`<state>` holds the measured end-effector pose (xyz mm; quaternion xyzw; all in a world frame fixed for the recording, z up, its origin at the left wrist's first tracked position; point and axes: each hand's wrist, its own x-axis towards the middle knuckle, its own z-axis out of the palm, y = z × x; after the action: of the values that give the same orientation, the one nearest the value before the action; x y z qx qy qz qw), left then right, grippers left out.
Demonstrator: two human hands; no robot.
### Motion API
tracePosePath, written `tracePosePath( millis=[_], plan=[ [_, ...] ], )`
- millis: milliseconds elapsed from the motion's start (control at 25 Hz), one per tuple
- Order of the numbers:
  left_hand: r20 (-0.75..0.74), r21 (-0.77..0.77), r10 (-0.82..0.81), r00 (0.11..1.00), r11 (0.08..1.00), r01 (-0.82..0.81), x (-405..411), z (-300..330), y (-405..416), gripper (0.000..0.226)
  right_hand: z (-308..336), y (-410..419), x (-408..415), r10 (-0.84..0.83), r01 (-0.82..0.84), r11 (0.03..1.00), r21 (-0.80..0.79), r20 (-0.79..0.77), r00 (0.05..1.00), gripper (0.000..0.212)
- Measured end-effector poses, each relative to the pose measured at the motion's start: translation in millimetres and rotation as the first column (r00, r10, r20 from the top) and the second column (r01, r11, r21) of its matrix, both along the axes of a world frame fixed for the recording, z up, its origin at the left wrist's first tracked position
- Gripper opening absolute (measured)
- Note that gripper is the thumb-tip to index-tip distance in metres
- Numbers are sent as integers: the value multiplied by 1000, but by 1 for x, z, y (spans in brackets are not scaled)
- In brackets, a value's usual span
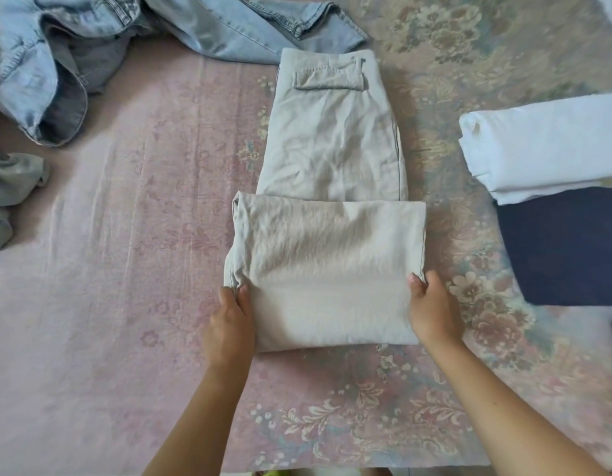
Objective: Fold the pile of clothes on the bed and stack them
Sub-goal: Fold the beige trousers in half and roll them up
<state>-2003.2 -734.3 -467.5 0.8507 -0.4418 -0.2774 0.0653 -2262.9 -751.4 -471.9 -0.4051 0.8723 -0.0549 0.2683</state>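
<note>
I observe both hands on the beige trousers (332, 159), which lie in the middle of the bed (126, 269) with the near portion folded over. The left hand (230, 324) pinches the folded part's left edge, thumb on top; its grip is closed on cloth. The right hand (431, 310) pinches the right edge likewise. Both forearms reach forward, converging. A white folded garment (545, 146) sits atop a navy one (565, 249) at right; denim (74, 46) lies unfolded at far left.

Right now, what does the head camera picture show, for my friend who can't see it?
Two hands, left hand and right hand, grip the side edges of half-folded beige trousers on a flowery bedspread. Unfolded jeans lie far left; folded white and navy clothes sit right.
</note>
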Motion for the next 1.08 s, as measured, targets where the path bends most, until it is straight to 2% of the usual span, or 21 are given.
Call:
tracePosePath(
  millis=[120,160,200,240,280,320,360,400,440,520,600,640,720,760,840,880,960,1000,1080],
  plan=[
    [63,173,0,998,985,-11,-3,13,-4,38,6,4,4,-22,24,1000,19,-61,998,28],
    [125,164,-33,992,986,12,-7,19,-10,47,8,2,6,36,-43,998,-38,-164,986,33],
    [223,72,-145,964,989,133,-11,21,-17,58,7,-1,10,167,-206,972,-113,-282,945,43],
    [327,-67,-292,899,941,330,-16,21,-26,65,6,-6,15,351,-425,891,-158,-355,867,51],
    [413,-150,-443,796,828,539,-21,18,-38,67,2,-13,19,528,-624,763,-168,-395,752,55],
    [473,-146,-583,660,687,712,-22,8,-49,68,-5,-22,20,658,-754,644,-128,-411,631,58],
    [504,-101,-675,539,573,813,-19,-5,-59,68,-11,-32,19,738,-811,582,-62,-379,559,62],
    [488,-64,-732,476,513,856,-11,-19,-69,68,-15,-42,16,775,-820,572,16,-337,534,64],
    [439,-57,-762,476,505,861,0,-37,-75,67,-19,-50,11,787,-802,588,100,-299,540,66],
    [357,-69,-767,533,547,834,19,-62,-81,63,-29,-62,1,774,-730,633,257,-229,591,64],
    [328,-95,-761,560,563,821,25,-69,-87,63,-34,-67,-3,747,-682,661,312,-187,639,66],
    [344,-99,-756,557,560,822,23,-63,-85,64,-30,-64,-2,757,-694,653,305,-221,615,67],
    [411,-129,-763,499,494,860,19,-43,-77,69,-23,-50,-3,782,-784,589,194,-382,493,72],
    [452,-176,-776,440,406,897,18,-35,-67,73,-19,-38,-4,813,-847,508,156,-413,411,75],
    [467,-222,-837,285,201,954,21,-22,-38,83,-12,-8,-4,918,-959,258,120,-341,204,84],
    [434,-198,-874,219,144,969,24,-19,-22,88,-13,10,-7,941,-980,161,114,-317,118,89],
    [388,-100,-909,151,121,988,37,-25,0,95,-18,29,-22,949,-990,48,132,-315,4,96],
    [372,-73,-916,152,134,988,44,-30,5,93,-21,29,-31,951,-986,36,163,-308,-16,96],
    [374,-104,-902,215,190,976,53,-37,7,66,-25,21,-42,955,-980,120,162,-289,69,84]
  ],
)
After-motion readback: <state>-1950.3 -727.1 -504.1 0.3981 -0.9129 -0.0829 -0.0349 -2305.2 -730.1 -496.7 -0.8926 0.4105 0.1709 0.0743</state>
